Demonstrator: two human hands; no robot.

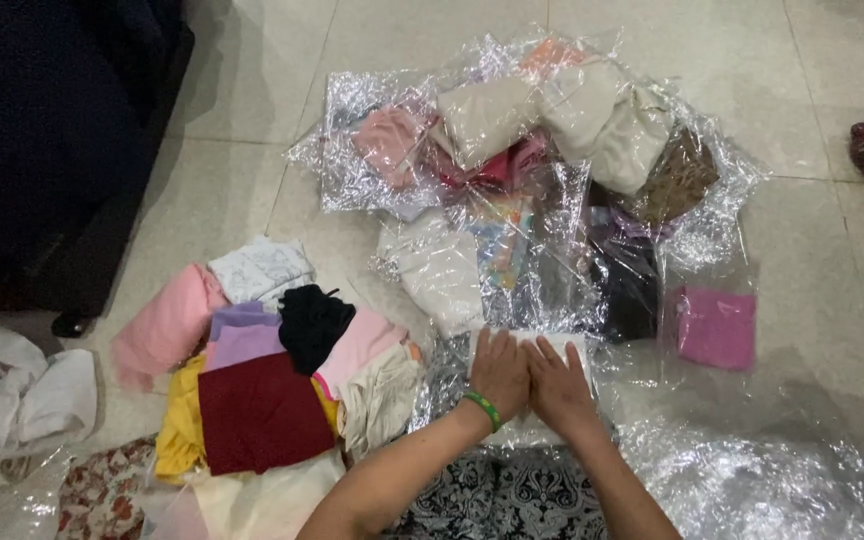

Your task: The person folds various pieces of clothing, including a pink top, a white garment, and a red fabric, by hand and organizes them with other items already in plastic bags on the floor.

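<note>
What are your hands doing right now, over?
Left hand and right hand flat, side by side, pressing on a white bagged cloth. Clear plastic wrap crinkled underneath. Pile of loose clothes to the left, not blocking.

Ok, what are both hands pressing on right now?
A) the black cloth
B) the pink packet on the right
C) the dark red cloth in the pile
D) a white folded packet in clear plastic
D: the left hand and right hand lie flat, side by side, on the white folded packet, away from the cloth pile.

A maroon cloth (260, 412) tops a heap beside a black, perhaps knitted, garment (312, 325).
</note>
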